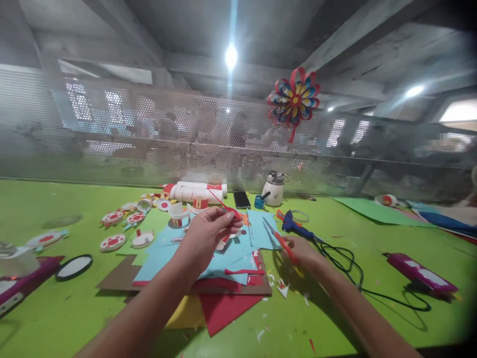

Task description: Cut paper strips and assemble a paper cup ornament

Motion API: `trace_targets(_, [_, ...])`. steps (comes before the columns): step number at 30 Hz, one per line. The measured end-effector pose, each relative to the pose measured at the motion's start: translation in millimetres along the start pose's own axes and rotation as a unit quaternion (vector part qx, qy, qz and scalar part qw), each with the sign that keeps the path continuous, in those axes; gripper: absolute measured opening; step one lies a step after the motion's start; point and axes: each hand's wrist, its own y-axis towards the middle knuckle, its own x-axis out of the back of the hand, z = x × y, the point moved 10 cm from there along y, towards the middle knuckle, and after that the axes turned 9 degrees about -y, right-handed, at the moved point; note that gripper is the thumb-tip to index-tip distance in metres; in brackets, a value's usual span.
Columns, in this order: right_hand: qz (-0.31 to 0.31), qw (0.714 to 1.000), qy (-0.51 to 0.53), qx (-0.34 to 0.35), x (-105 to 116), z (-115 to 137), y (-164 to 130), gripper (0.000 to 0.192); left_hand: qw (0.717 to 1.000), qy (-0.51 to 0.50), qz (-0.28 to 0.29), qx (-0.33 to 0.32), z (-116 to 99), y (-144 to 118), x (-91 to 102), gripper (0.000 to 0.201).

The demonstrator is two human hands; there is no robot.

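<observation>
Red-handled scissors [280, 239] (in the right hand [304, 254]) point forward and left.

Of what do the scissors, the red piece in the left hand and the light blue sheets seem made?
Scissors in the right hand: blades probably metal, grey and smooth; handles likely plastic, bright red.
Red piece in the left hand: perhaps paper, thin-looking, though blur leaves it open.
Light blue sheets: seemingly matte paper or card, flat with straight edges.

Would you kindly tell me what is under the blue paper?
Brown cardboard and red paper show beneath the near edge of the blue paper; anything farther in is covered.
</observation>
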Motion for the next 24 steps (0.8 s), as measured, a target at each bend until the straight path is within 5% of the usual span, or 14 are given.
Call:
trace_targets(4, [-0.011,0.992,0.106,0.060,11.8,13.1,-22.3,0.018,1.000,-0.026,-0.016,0.000,0.4,-1.8,3.0,0.020])
trace_targets(7, [0.003,0.940,0.285,0.188,21.7,48.3,-47.9,0.025,0.999,-0.031,-0.029,0.008,1.8,-4.1,5.5,0.017])
trace_targets(10, [0.066,0.900,0.379,0.205,14.6,78.4,-71.0,0.035,0.998,-0.041,-0.043,0.012,2.4,-6.0,8.2,0.015])
trace_targets(12, [0.101,0.909,0.373,0.155,0.3,90.0,-81.0,0.030,0.997,-0.051,-0.049,0.014,2.8,-7.6,9.3,0.015])
trace_targets(17, [0.144,0.908,0.324,0.222,-29.5,126.0,-96.7,0.048,0.997,-0.061,-0.050,-0.001,2.4,-11.9,11.4,0.015])
trace_targets(24, [0.116,0.913,0.289,0.263,-62.4,117.6,-82.4,0.068,0.994,-0.064,-0.088,0.011,12.8,-13.7,18.0,0.015])
